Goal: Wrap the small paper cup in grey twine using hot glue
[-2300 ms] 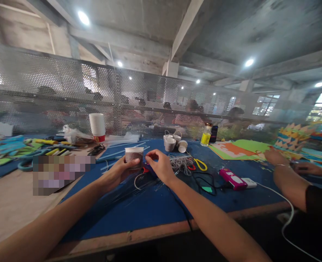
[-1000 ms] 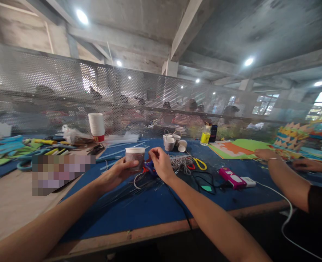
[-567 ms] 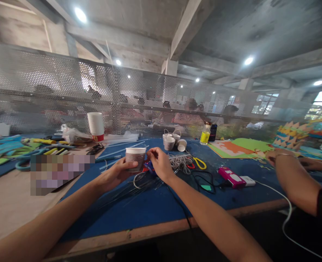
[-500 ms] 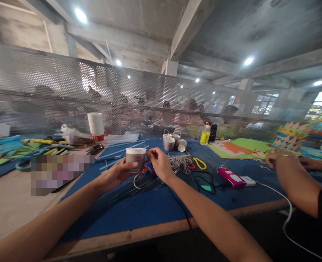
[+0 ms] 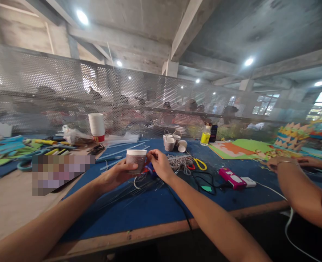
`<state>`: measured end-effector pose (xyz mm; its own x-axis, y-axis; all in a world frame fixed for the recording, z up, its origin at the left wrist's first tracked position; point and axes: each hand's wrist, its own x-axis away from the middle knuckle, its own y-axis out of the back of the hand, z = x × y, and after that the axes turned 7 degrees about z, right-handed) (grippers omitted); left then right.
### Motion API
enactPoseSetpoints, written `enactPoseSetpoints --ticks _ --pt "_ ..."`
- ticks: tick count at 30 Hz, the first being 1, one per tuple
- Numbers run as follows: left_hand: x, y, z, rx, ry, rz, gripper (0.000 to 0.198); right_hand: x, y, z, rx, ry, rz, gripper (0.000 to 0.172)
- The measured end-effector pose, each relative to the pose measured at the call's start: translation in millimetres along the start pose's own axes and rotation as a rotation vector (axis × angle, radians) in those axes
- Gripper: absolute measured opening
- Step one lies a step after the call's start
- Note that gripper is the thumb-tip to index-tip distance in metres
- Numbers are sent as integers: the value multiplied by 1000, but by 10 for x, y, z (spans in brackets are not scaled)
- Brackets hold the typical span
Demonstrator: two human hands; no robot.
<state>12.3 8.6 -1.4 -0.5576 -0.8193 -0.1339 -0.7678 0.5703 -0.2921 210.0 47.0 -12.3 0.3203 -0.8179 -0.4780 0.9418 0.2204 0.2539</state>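
Observation:
My left hand (image 5: 120, 174) is wrapped around a small paper cup (image 5: 135, 162) with a white rim and a brownish patterned side, its thumb across the front. The cup is held above the blue mat, nearly upright. At the cup's right edge, my right hand (image 5: 160, 166) has thumb and fingers pinched together; what they grip, if anything, is too small to make out. Just beyond that hand lies a tangle of grey string (image 5: 180, 163) beside yellow-handled scissors (image 5: 200, 164). Thin clear strands (image 5: 123, 193) spread on the mat below the cup.
Several small cups (image 5: 169, 144), at least one with a looped handle, stand behind my hands. A tall cup stack (image 5: 96, 125) is at back left. Right of the string are a pink box (image 5: 232, 178), white cable and coloured paper (image 5: 232, 150). A co-worker's arm (image 5: 294, 182) reaches in from the right.
The cup has tipped a little and sits slightly lower in view, with my right fingertips closer against its edge. The co-worker's arm has shifted slightly right.

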Motion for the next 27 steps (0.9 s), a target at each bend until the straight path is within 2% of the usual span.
enactPoseSetpoints --ticks 10,17,23,27 --pt "10 121 14 17 64 62 39 -17 22 -26 -161 -71 96 45" --pt "-2 123 19 48 71 34 37 -7 5 -12 -247 -100 82 47" --pt "-15 75 4 65 28 33 36 -8 -24 -10 -214 -100 11 40" --pt "-19 87 -1 55 -8 -13 34 16 -41 17 -86 -114 41 39"
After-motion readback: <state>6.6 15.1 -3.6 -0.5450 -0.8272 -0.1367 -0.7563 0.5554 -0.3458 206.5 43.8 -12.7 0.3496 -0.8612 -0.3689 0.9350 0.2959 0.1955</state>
